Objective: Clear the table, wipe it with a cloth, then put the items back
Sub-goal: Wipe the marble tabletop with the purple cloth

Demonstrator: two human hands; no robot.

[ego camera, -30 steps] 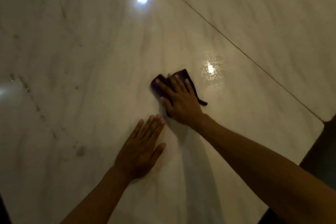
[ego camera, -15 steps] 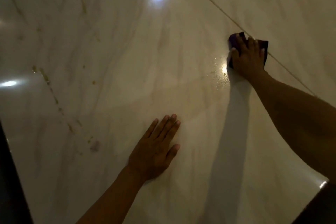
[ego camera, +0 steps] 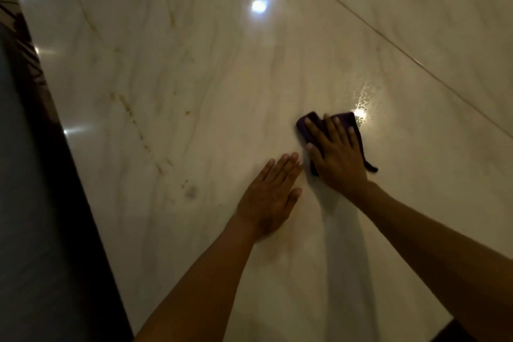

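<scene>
My right hand [ego camera: 337, 159] presses the purple cloth [ego camera: 344, 121] flat on the marble counter [ego camera: 194, 69], fingers spread wide. At its eight o'clock, my left hand [ego camera: 270, 194] rests open-palmed.

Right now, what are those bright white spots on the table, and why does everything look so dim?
Head view: the spots are lamp glare on the glossy table, strongest beside the cloth over wet droplets. The light is low and warm, the arms throw soft shadows, and the left edge falls into darkness.
</scene>
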